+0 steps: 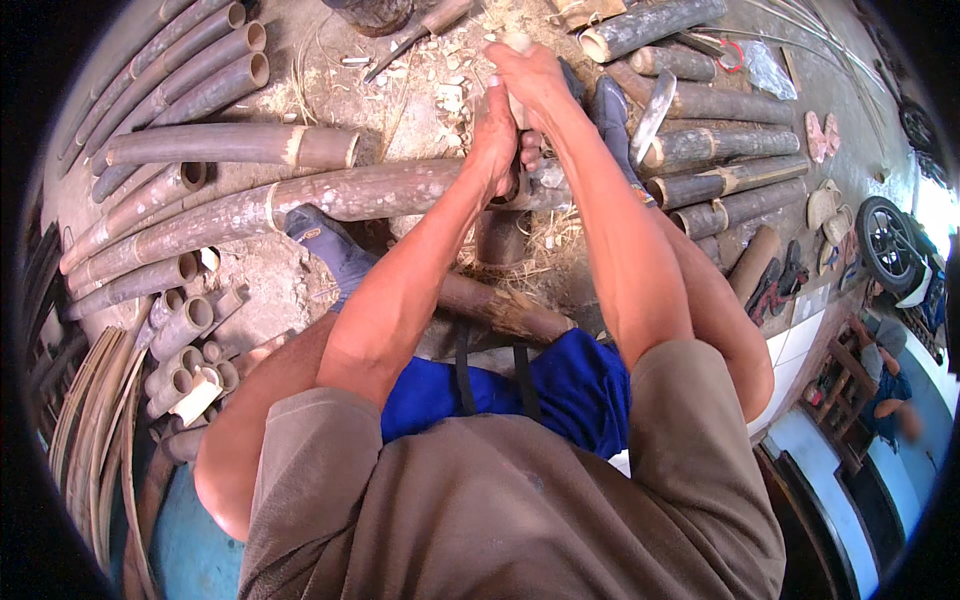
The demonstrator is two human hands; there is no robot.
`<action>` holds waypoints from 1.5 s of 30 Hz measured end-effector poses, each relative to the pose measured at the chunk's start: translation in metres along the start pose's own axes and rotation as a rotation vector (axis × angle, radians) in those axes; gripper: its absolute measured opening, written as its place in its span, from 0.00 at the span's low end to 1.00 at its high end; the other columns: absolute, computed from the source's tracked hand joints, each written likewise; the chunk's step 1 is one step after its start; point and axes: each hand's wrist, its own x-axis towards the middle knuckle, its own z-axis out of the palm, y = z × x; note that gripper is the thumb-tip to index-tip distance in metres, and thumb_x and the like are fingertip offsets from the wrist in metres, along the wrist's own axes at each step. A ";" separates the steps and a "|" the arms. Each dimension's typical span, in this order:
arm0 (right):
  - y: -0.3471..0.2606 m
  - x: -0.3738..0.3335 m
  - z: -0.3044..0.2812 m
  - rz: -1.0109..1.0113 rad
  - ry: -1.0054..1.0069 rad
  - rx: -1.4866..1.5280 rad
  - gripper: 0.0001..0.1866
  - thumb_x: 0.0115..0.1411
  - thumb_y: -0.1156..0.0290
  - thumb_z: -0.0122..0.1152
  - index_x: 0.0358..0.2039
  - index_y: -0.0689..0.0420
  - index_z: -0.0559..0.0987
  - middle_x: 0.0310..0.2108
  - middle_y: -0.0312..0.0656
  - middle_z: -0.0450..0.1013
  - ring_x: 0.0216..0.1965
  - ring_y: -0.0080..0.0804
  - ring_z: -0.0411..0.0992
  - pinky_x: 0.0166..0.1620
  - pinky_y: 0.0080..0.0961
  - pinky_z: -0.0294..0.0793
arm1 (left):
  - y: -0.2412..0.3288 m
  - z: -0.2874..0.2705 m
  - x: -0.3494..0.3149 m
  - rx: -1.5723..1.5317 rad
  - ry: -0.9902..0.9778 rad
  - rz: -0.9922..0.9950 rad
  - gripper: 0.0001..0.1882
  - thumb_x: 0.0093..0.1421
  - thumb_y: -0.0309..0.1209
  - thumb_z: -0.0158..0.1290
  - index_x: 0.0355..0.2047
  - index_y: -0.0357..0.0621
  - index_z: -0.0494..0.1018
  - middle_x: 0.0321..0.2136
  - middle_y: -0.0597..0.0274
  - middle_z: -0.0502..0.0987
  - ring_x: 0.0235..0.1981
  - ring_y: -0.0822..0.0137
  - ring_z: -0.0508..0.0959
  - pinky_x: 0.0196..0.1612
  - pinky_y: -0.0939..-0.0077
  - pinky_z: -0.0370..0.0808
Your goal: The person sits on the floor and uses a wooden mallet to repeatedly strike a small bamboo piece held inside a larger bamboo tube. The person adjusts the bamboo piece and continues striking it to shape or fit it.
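Note:
Both my hands are closed on a pale wooden piece (pixel 518 43), whose rounded end shows above them; most of it is hidden. My left hand (pixel 492 135) wraps it from the left, thumb pointing away from me. From the right, my right hand (pixel 535 85) grips it higher up, with fingertips curling out below. Under the hands, a long thick bamboo pole (pixel 365 190) lies across from the left. A short upright bamboo stump (pixel 500 240) stands just nearer to me. Whether the wooden piece touches the pole cannot be seen.
A wooden-handled knife (pixel 412 40) lies among pale shavings at the far side. A metal blade (pixel 655 115) rests beside my right shoe (pixel 612 125). Bamboo poles (pixel 205 85) are stacked left, more bamboo sections (pixel 730 147) right. Another person (pixel 885 385) sits at far right.

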 end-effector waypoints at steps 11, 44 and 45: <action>0.060 -0.091 -0.047 -0.023 0.655 0.622 0.17 0.68 0.58 0.63 0.40 0.63 0.78 0.31 0.41 0.75 0.28 0.29 0.73 0.30 0.36 0.75 | -0.012 0.015 0.006 0.819 -0.373 -0.110 0.49 0.61 0.81 0.41 0.23 0.39 0.74 0.17 0.64 0.70 0.14 0.71 0.70 0.17 0.73 0.67; 0.064 -0.154 -0.033 -0.153 0.140 0.317 0.17 0.72 0.71 0.56 0.59 0.63 0.76 0.41 0.44 0.79 0.37 0.29 0.79 0.41 0.28 0.83 | 0.206 -0.321 -0.075 2.550 0.238 0.781 0.41 0.42 0.40 0.73 0.58 0.55 0.70 0.49 0.57 0.77 0.56 0.54 0.75 0.63 0.51 0.68; 0.059 -0.162 -0.032 -0.200 0.118 0.247 0.17 0.72 0.72 0.56 0.58 0.63 0.77 0.40 0.44 0.80 0.37 0.27 0.79 0.40 0.26 0.82 | 0.206 -0.318 -0.079 2.556 0.247 0.754 0.39 0.41 0.38 0.71 0.57 0.56 0.71 0.50 0.56 0.76 0.58 0.53 0.74 0.65 0.48 0.67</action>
